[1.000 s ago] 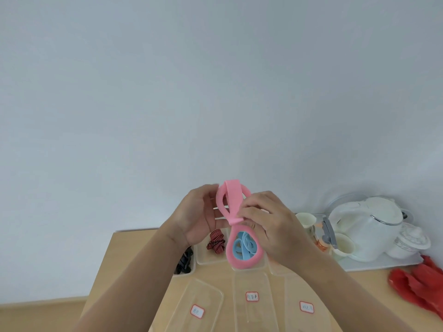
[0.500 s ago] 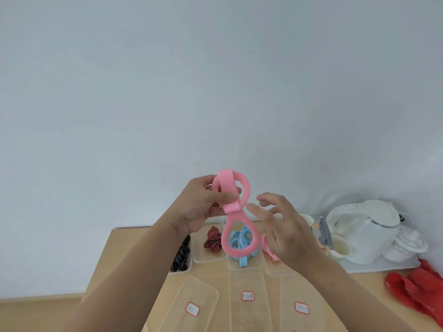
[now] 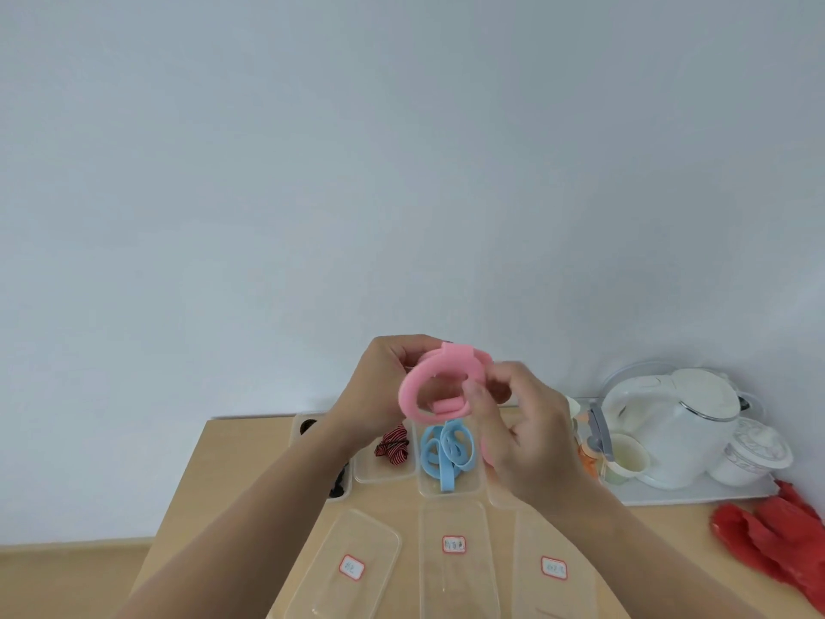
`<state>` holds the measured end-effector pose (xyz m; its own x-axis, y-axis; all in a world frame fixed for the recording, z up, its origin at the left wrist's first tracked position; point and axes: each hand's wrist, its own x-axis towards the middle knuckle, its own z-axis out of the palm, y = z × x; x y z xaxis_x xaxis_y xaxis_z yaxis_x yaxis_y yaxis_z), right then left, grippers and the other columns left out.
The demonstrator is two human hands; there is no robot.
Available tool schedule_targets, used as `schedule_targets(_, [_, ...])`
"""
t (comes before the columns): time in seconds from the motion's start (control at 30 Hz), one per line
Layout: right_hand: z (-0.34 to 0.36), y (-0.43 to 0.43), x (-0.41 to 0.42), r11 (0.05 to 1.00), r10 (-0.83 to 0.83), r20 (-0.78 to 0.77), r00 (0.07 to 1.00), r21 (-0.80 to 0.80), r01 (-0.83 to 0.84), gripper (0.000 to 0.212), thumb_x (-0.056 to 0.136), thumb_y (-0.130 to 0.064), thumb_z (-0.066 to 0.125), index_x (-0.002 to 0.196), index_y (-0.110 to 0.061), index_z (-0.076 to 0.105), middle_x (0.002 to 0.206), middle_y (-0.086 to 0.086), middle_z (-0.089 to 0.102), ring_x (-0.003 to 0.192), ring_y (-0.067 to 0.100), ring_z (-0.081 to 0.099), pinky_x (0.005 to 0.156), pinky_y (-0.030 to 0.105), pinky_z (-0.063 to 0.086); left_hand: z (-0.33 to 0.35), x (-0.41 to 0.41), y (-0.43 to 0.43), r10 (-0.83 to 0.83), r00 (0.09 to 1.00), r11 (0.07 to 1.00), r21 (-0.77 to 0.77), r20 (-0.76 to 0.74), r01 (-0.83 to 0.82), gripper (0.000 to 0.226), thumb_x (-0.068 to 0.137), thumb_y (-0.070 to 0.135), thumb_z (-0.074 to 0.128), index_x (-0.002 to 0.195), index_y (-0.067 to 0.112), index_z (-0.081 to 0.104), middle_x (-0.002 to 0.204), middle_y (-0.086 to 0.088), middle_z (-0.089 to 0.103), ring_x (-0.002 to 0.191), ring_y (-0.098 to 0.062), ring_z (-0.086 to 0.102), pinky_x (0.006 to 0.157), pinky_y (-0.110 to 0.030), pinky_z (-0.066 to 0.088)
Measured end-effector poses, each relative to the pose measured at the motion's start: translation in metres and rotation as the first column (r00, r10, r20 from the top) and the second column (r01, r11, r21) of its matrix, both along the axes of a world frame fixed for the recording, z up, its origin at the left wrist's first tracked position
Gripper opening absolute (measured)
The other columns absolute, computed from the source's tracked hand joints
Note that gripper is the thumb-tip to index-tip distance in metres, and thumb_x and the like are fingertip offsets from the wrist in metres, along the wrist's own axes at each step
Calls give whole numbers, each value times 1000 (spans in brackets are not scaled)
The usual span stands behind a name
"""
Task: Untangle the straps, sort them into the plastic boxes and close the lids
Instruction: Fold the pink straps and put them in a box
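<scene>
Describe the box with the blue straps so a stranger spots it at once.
On the wooden table, left of the white kettle, lie three lids. Take the clear box just behind the middle lid. It alone holds blue straps; the box on its left holds a red striped strap.

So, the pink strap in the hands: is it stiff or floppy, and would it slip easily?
Probably flexible but springy: the pink strap curls in a smooth loop between the left hand and right hand without sagging. Likely light, since fingertips alone hold it. Its matte surface suggests little slipping.
</scene>
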<state>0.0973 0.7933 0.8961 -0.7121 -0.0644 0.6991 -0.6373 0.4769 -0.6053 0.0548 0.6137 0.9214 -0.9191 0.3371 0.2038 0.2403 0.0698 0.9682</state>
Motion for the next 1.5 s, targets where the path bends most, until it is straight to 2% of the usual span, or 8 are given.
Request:
schedule_targets(0.1, [6, -5, 1, 989, -9, 105, 994, -147, 24, 28, 92, -21, 66, 114, -34, 52, 80, -13, 64, 70, 15, 62, 62, 27, 50, -4, 2, 5, -8, 997, 1000, -2, -74, 8, 21, 82, 6, 74, 102, 0, 78, 95, -13, 78, 87, -21, 74, 78, -34, 58])
schedule_targets(0.27, [8, -6, 4, 994, -72, 40, 997, -84, 76, 18, 96, -30, 65, 113, -25, 61, 82, -14, 61, 70, 12, 62, 61, 22, 51, -7, 4, 7, -34, 996, 999, 0, -85, 35, 17, 81, -3, 73, 97, 0, 77, 84, -10, 77, 77, -18, 73, 69, -28, 57])
schedule_targets(0.4, [10, -7, 4, 977, -182, 46, 982, -101, 186, 13, 96, -24, 66, 104, -16, 71, 75, -10, 62, 65, 10, 59, 62, 16, 47, -14, 6, 9, -1, 999, 1000, 27, -47, 2, 20, 78, 4, 75, 91, -10, 72, 84, -31, 70, 76, -26, 65, 68, -46, 57])
schedule_targets(0.5, [15, -11, 4, 944, -116, 294, 949, -264, 197, 6, 94, -19, 69, 90, -24, 71, 66, -13, 62, 61, 10, 57, 60, 19, 47, -17, 7, 9, -11, 1000, 997, 81, -21, 13, 11, 80, -6, 76, 91, -9, 74, 84, -20, 74, 78, -22, 67, 74, -37, 57])
schedule_targets(0.7, [25, -1, -11, 754, 280, 727, 627, -571, 325, 8, 90, -6, 71, 83, -7, 74, 67, 7, 62, 51, 11, 44, 48, 24, 38, -20, 9, 5, -69, 997, 990, 129, 24, 65, 18, 82, -14, 73, 87, 3, 77, 85, -9, 75, 82, -21, 69, 80, -33, 55])
schedule_targets(1.17, [12, 0, -23, 618, 678, 692, 248, -719, 316, 8, 87, -9, 65, 91, -4, 69, 72, 3, 55, 55, 9, 36, 47, 20, 39, -30, 19, -3, -117, 969, 915, 403, 218, 20, 26, 78, -6, 68, 91, 12, 82, 93, -14, 76, 89, -26, 72, 76, -30, 58])
schedule_targets(1.33, [1, 0, -24, 537, 769, 601, 218, -792, 291, 12, 78, -12, 67, 85, -13, 58, 74, 4, 54, 55, 11, 37, 49, 21, 37, -35, 20, -3, -121, 950, 884, 466, 287, -28, 25, 76, -6, 67, 88, 10, 81, 88, -12, 74, 84, -24, 71, 74, -30, 60])
schedule_targets(1.5, [-19, -9, -17, 547, 758, 615, 218, -781, 303, 10, 96, -9, 56, 102, -13, 63, 73, 4, 52, 54, 11, 38, 48, 21, 35, -39, 23, 3, -87, 927, 848, 515, 366, -124, 21, 74, -1, 65, 81, 11, 80, 77, -8, 71, 72, -18, 69, 67, -28, 58])
